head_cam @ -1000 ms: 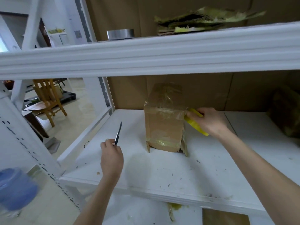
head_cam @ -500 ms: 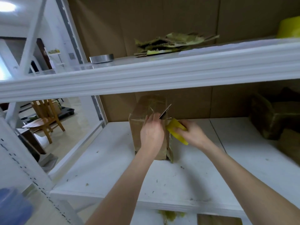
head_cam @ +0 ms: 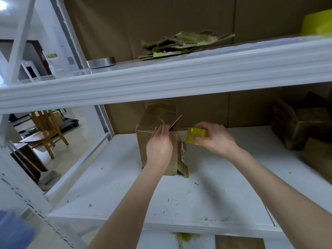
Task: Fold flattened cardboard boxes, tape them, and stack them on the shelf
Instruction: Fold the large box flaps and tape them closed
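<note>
Against box (head_cam: 158, 114), left hand (head_cam: 159, 146), blade (head_cam: 175, 123) uptilted.

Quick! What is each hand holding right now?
Left hand: grips a knife by the box.
Right hand: holds the yellow tape roll.

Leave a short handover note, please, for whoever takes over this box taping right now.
Left hand: grips a knife, blade at the tape strip beside the cardboard box.
Right hand: holds the yellow tape roll, strip stretched to the box.
Box: upright on the white shelf, folded and wrapped in tape.
Left to do: cut the strip, press its end down, stack the box. Other boxes sit at the shelf's right end.
</note>
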